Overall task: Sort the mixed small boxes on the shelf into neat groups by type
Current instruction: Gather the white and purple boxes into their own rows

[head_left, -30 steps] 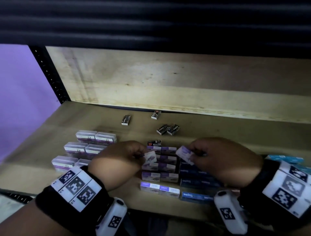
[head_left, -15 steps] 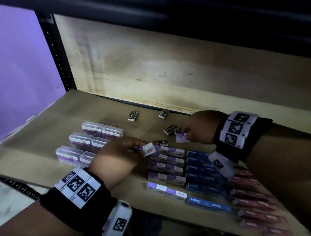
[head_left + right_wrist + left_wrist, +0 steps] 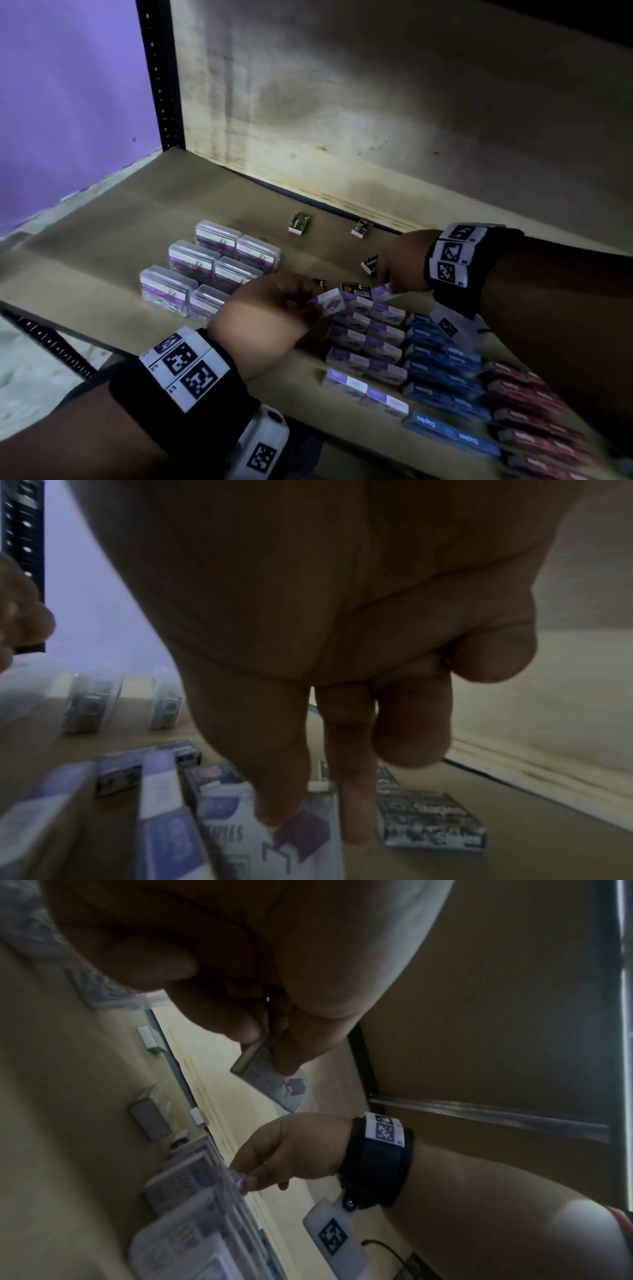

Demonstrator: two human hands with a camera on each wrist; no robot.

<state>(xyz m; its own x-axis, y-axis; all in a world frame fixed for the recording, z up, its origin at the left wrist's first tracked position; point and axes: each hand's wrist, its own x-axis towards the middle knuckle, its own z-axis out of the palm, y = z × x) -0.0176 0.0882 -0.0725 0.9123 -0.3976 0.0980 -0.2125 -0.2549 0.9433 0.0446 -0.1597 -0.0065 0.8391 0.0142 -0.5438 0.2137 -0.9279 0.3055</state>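
My left hand (image 3: 270,310) pinches one small purple-and-white staples box (image 3: 330,301), lifted a little above the far end of the purple box rows (image 3: 364,342). My right hand (image 3: 399,263), at about 2 o'clock from my left, has its thumb and fingers closed on another purple box (image 3: 380,293) that sits at the far end of those rows. A black staples box (image 3: 356,288) lies just beside it. Clear plastic cases (image 3: 205,270) stand at 9 o'clock on the wooden shelf (image 3: 144,219), blue boxes (image 3: 442,370) at 3 o'clock from the purple rows.
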